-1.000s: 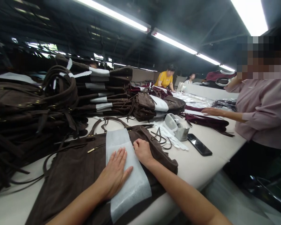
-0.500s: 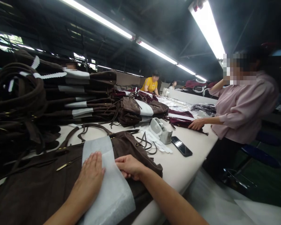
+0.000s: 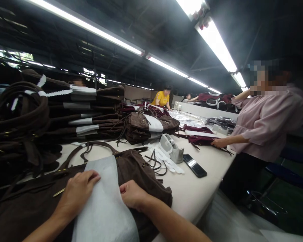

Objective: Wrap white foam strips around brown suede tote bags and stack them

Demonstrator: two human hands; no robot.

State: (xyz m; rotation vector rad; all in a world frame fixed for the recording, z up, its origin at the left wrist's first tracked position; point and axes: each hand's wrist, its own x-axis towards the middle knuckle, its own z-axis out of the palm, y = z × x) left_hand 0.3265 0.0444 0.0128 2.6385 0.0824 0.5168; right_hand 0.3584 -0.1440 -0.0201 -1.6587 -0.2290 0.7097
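Observation:
A dark brown handbag (image 3: 138, 171) lies on the table in front of me, its handle loop reaching toward the far side. Across its middle runs a white paper strip (image 3: 103, 201), hanging over the near side. My left hand (image 3: 78, 188) has its fingers bent and closed at the strip's left edge, beside a brass-coloured zip pull (image 3: 58, 192). At the right edge, my right hand (image 3: 133, 195) pinches the paper between thumb and curled fingers. Its fingertips are partly hidden by the strip.
Beyond the handbag are a tape dispenser (image 3: 171, 149), white gloves (image 3: 164, 159) and a phone (image 3: 195, 165). Brown bags are stacked (image 3: 91, 116) at left, with another wrapped bag (image 3: 151, 126) behind. A co-worker in pink (image 3: 265, 117) touches a maroon bag (image 3: 200, 136) at right.
My left hand has lifted from lying flat on the paper and moved left to its edge, fingers now bent. My right hand stays at the right edge. The view has tilted upward slightly.

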